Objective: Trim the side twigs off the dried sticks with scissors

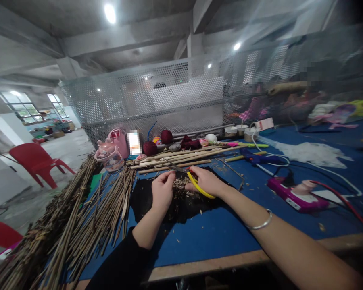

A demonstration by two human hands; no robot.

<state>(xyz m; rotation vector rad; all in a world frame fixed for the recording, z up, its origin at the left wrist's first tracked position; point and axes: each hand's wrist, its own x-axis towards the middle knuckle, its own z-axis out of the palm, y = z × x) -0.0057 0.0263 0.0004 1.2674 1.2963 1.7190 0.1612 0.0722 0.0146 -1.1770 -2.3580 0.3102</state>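
Scissors with yellow and red handles [196, 185] are in my right hand [207, 183], their blades pointing up and left. My left hand [163, 189] is pinched closed just left of the blades; whatever its fingertips hold is too small to make out. Below both hands a black cloth [145, 197] lies on the blue table [211, 241], with a heap of small brown plant bits [181, 191] on it. Thin dry stalks [99, 213] lie spread left of the cloth.
Thick bundled stalks [63, 201] line the left edge. Behind the cloth lie long sticks [181, 157] and dark red yarn balls [166, 136]. On the right are a blue glue gun [252, 157], a purple power strip [296, 195] with cables and a plastic bag [314, 154].
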